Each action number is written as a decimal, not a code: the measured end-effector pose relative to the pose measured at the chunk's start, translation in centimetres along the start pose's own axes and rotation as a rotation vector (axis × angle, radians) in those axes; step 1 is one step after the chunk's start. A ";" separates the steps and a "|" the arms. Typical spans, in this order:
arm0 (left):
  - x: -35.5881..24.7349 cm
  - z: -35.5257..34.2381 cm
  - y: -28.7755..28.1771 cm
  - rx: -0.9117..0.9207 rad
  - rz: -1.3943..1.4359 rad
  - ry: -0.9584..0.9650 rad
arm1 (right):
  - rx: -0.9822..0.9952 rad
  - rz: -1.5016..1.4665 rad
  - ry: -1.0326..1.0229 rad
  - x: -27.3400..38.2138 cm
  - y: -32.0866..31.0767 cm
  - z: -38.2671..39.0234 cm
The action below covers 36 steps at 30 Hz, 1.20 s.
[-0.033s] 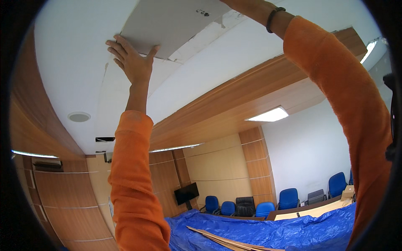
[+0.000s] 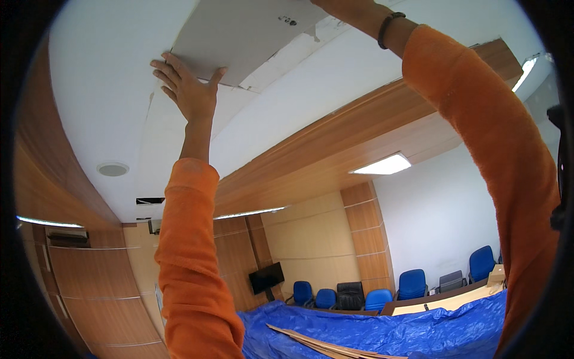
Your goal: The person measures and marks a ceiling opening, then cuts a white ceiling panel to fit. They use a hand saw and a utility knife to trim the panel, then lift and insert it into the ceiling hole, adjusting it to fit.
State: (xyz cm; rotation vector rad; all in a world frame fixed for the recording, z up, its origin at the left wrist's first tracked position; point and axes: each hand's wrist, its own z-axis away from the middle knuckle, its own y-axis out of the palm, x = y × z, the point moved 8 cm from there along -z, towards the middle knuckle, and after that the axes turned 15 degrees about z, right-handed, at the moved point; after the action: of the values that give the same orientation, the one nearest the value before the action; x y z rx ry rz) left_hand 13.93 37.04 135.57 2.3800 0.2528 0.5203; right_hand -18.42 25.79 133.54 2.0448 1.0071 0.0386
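Overhead, a grey flat board (image 2: 239, 39), which looks like plasterboard, lies against the white ceiling (image 2: 95, 90). My left hand (image 2: 194, 93) reaches up with its fingers spread, its palm and fingertips against the board's near left corner. Torn paper and a rough bare strip (image 2: 287, 57) run along the board's right side. At the top edge of the view is my right hand (image 2: 350, 8), beside the board's far right part; its fingers are cut off by the frame. A dark bracelet (image 2: 388, 30) circles the right wrist.
A wood-clad beam (image 2: 323, 134) crosses the ceiling to the right, near a lit square lamp (image 2: 382, 164). A round ceiling speaker (image 2: 113, 169) and a dark slot (image 2: 149, 201) are at left. Below, a blue tarp (image 2: 371, 326) bears wooden strips (image 2: 317, 342); blue chairs (image 2: 412, 283) stand behind.
My right hand and forearm have shifted very slightly to the left. The left hand and the board look the same.
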 end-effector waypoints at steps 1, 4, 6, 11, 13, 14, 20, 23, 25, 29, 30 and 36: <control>0.0 -0.2 0.1 0.002 -0.011 -0.021 | 0.012 0.001 0.016 0.0 -0.2 0.0; 0.1 -0.2 0.1 0.004 -0.044 -0.045 | 0.006 0.005 0.020 0.3 -1.0 0.3; 0.1 -0.2 0.1 0.014 -0.053 -0.063 | 0.043 0.048 0.005 0.5 -1.1 0.1; -0.3 -0.1 -0.2 0.012 -0.026 -0.074 | 0.066 0.080 0.004 0.3 -1.1 -0.5; -0.6 -0.3 -0.2 0.006 -0.020 -0.070 | 0.038 0.108 0.003 0.1 -1.0 -0.6; -0.6 -0.2 -0.3 0.007 -0.018 -0.071 | -0.009 0.107 -0.029 0.1 -1.1 -0.5; -0.6 0.0 -0.4 -0.036 -0.017 -0.023 | -0.035 0.150 -0.092 -0.5 -0.2 -0.5; -0.3 0.0 -0.2 -0.065 0.024 0.022 | -0.081 0.158 -0.122 -0.3 -0.5 -0.3; -0.3 -0.1 -0.2 -0.102 0.050 0.097 | -0.116 0.185 -0.115 -0.1 -0.8 0.0; -0.2 0.0 0.1 -0.145 0.087 0.193 | -0.058 0.201 -0.066 -0.2 -0.2 0.4; -0.1 0.1 0.1 -0.145 0.095 0.193 | -0.062 0.200 -0.049 -0.2 0.0 0.7; -0.2 0.1 0.1 -0.088 0.138 0.072 | 0.021 0.133 0.051 -0.2 0.9 1.3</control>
State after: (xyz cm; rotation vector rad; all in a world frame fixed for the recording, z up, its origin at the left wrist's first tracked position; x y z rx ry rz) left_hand 13.76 36.84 135.45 2.3062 0.0965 0.6691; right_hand -17.48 24.44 133.39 2.1368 0.9045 0.1513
